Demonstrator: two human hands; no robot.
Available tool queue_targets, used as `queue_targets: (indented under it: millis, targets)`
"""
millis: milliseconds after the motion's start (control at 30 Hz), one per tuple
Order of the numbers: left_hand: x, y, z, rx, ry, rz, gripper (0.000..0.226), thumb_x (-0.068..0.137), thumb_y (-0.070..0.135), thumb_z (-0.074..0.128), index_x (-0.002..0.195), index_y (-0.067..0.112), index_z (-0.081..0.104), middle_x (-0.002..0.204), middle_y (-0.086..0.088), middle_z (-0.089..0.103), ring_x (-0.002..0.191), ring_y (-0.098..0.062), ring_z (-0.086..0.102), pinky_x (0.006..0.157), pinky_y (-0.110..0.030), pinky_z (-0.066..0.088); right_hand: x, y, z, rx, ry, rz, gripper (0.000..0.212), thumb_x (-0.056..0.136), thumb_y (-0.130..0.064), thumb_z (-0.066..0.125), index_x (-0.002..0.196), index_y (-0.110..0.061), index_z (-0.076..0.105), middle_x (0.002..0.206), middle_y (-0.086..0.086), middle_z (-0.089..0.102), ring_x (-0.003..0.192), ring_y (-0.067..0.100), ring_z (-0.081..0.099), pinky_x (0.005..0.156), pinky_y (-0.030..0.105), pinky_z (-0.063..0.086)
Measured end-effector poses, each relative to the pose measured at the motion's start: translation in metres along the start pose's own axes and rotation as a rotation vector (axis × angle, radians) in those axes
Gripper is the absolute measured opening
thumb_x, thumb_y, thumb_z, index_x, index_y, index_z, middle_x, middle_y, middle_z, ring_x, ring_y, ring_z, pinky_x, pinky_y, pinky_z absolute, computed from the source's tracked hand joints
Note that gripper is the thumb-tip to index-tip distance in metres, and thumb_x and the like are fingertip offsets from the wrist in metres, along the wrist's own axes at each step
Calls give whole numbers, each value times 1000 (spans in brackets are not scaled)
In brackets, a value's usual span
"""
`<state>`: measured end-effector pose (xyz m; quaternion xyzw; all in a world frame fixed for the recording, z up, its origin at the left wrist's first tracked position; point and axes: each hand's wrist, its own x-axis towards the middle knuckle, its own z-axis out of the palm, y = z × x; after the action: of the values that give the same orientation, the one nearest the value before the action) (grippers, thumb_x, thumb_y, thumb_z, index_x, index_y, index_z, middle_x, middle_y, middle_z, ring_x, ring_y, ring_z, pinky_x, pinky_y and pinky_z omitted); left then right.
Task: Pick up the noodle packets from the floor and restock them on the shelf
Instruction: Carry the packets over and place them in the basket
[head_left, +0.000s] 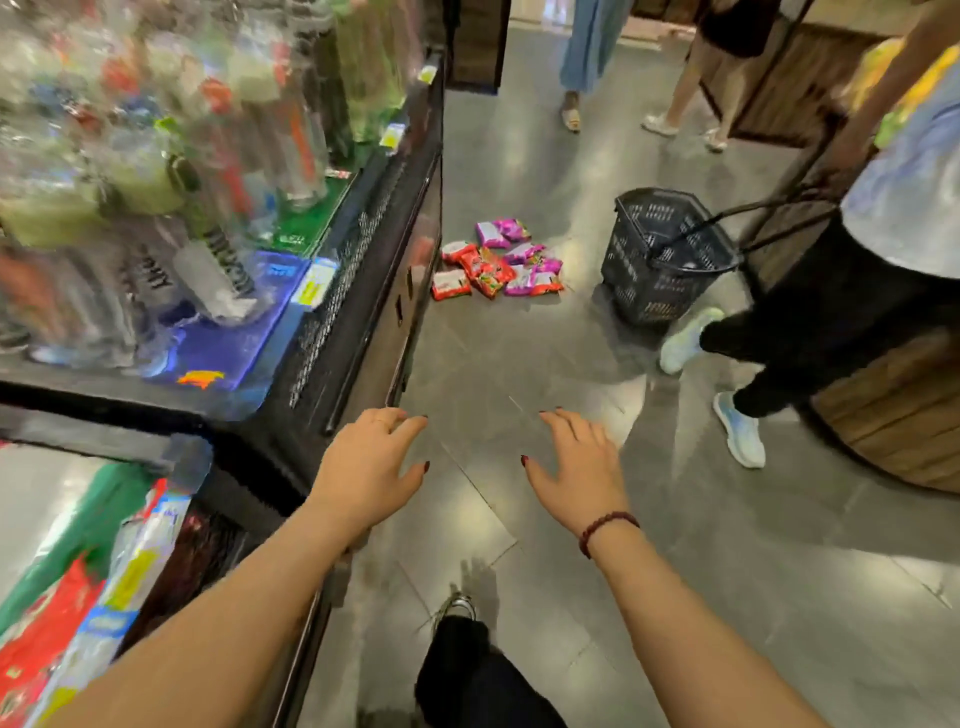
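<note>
**Occlusion / legibility notes**

- Bottles (156, 156) on the shelf (358, 244): motion-blurred, labels unreadable.
- Price tags (315, 285) on its front edge: text too smeared to read.
- Packs (78, 597) at bottom left: blurred, cut off by the left and bottom edges.
- Noodle packets (496, 267): overlapping pile, exact count unclear, print too small.
- Bystander (831, 312) beside the basket (654, 280): cut off by the right edge, blurred.
- Person in blue trousers (587, 52) and person in white shoes (691, 78): only legs in frame.
- Wooden stand (893, 415): runs off the right edge.
- Wearer's leg (467, 675): cut off at the bottom.
</note>
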<state>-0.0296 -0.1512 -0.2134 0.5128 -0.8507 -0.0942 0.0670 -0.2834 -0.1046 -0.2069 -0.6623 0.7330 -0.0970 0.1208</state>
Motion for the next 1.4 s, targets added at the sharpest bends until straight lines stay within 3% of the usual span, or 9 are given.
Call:
queue_targets:
  millis: [200, 467, 833, 1033, 1200, 1400]
  targets:
    - [116, -15, -13, 9, 19, 22, 55, 75, 42, 61, 122, 13, 65, 109, -11, 67, 99, -34, 64, 72, -44, 58, 118, 19, -27, 24, 3, -9, 57, 92, -41, 57, 142, -20, 41, 148, 0, 39, 135, 22, 34, 109, 34, 28]
    - [260, -60, 1, 13, 7, 57, 57, 79, 37, 75, 129, 13, 61, 116, -9, 65, 107, -30, 62, 79, -41, 57, 261, 37, -26, 24, 8, 30, 58, 91, -40, 59, 142, -17, 43, 146, 3, 42, 131, 25, 39, 106, 37, 33]
    - [499, -133, -11, -15, -42, 112, 56, 69, 31, 84, 117, 9, 68, 105, -13, 69, 95, -36, 66, 69, -42, 58, 480, 52, -47, -3, -11, 80, 59, 93, -42, 55, 145, -21, 37, 149, 0, 38, 134, 20, 35, 108, 30, 29]
    - [603, -151, -4, -67, -47, 72, 54, 77, 36, 77, 124, 14, 64, 115, -10, 65, 104, -34, 61, 76, -46, 57, 576, 83, -52, 3, -48, 114, 59, 93, -41, 56, 145, -20, 37, 150, 3, 37, 135, 23, 35, 110, 31, 26]
    - [698, -161, 6, -51, -69, 28, 51, 72, 36, 69, 117, 13, 66, 106, -10, 67, 93, -36, 64, 68, -43, 57, 680, 126, -48, 0, -91, 110, 60, 90, -42, 58, 142, -17, 42, 143, 4, 44, 129, 24, 41, 106, 34, 34]
    - [809, -164, 12, -48, -91, -61, 55, 75, 43, 55, 120, 14, 66, 110, -8, 66, 97, -33, 63, 72, -42, 57, 801, 175, -58, 94, -100, 113, 55, 89, -40, 60, 137, -18, 45, 135, 4, 48, 123, 24, 43, 102, 35, 36]
